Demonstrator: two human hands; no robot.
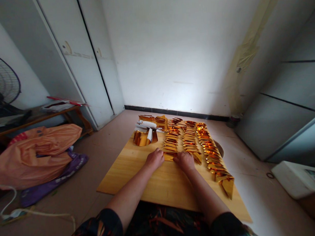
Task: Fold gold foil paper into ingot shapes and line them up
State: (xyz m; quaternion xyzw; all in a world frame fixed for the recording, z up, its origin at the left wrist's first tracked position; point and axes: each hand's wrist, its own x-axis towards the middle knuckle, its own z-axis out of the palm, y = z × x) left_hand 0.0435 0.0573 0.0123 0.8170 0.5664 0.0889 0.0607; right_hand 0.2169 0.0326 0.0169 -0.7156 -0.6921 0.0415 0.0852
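Observation:
Between my hands lies a gold foil paper piece (170, 156), low on the wooden board. My left hand (155, 159) is closed at its left end, fingers curled. At its right end my right hand (184, 160) is closed on it too, beside a column of folded gold pieces (191, 141). Beyond the held piece runs another column of folded gold pieces (171, 140). A third, longer column of gold pieces (212, 150) reaches toward the board's near right corner. At the back left, white paper rolls (146, 124) lie by a curved gold sheet (140, 138).
The wooden board (123, 177) stands in front of me, near a white wall (170, 54). To the left are an orange bag (44, 147), a purple bag (55, 178), a cable (46, 212) and a fan (1, 79). A white box (296, 178) sits at the right.

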